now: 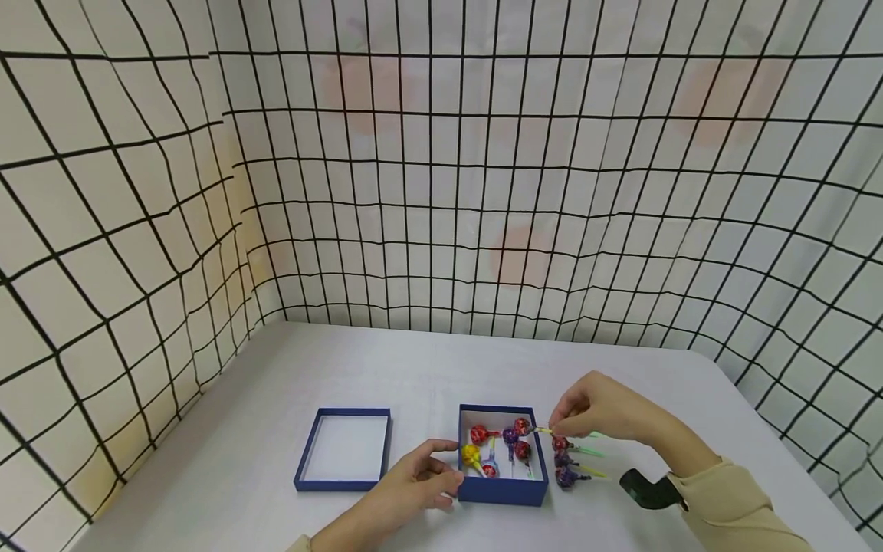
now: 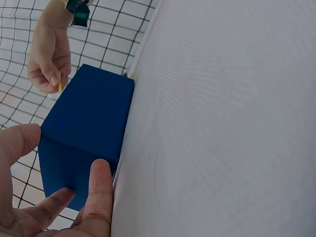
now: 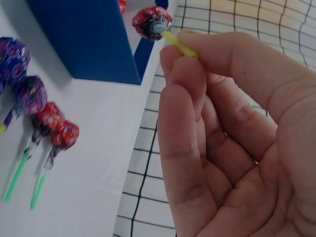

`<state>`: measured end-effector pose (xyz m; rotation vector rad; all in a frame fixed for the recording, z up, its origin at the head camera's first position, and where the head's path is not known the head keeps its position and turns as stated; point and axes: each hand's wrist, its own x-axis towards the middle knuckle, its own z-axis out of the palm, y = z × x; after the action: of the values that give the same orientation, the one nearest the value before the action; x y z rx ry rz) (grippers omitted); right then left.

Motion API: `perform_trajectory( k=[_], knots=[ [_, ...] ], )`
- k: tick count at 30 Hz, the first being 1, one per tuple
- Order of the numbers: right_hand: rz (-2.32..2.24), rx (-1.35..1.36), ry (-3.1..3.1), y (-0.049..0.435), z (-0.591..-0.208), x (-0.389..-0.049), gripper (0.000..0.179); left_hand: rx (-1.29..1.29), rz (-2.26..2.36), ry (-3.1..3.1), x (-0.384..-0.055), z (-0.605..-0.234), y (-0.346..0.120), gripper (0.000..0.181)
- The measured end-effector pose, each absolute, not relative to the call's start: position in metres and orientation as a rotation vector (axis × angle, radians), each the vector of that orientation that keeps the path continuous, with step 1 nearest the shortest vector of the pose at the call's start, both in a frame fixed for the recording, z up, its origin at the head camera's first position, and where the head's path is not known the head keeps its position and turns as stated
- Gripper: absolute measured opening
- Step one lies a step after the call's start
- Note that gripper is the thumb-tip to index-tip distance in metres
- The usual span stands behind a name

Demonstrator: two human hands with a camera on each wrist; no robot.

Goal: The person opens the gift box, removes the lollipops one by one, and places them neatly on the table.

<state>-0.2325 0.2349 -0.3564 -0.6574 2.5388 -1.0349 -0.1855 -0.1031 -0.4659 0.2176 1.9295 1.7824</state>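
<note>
The right hand (image 1: pixel 608 410) pinches a red lollipop (image 3: pixel 147 22), the spread left hand (image 1: pixel 416 480) seemingly touching the blue box (image 1: pixel 503 491) on its left side.

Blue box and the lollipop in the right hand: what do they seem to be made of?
Blue box: probably rigid cardboard with a matte finish, going by its thin walls and crisp edges. Lollipop: the wrapper looks like thin, shiny plastic film, crinkled where it gathers; the yellow stick looks smooth, likely plastic, possibly paper.
</note>
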Motion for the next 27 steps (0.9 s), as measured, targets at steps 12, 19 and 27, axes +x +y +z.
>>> perform_trajectory(
  k=[12,19,27],
  knots=[
    [-1.128,-0.68,2.424,0.272,-0.365,-0.227,0.015,0.238,1.763,1.919,-0.185,-0.465,-0.106,0.058],
    [-1.188,-0.65,2.33,0.288,-0.375,-0.226,0.014,0.253,1.804,1.888,-0.184,-0.466,-0.105,0.057],
    [-1.203,-0.647,2.249,0.306,-0.384,-0.223,0.018,0.257,1.802,1.905,-0.184,-0.464,-0.104,0.055]
  ],
)
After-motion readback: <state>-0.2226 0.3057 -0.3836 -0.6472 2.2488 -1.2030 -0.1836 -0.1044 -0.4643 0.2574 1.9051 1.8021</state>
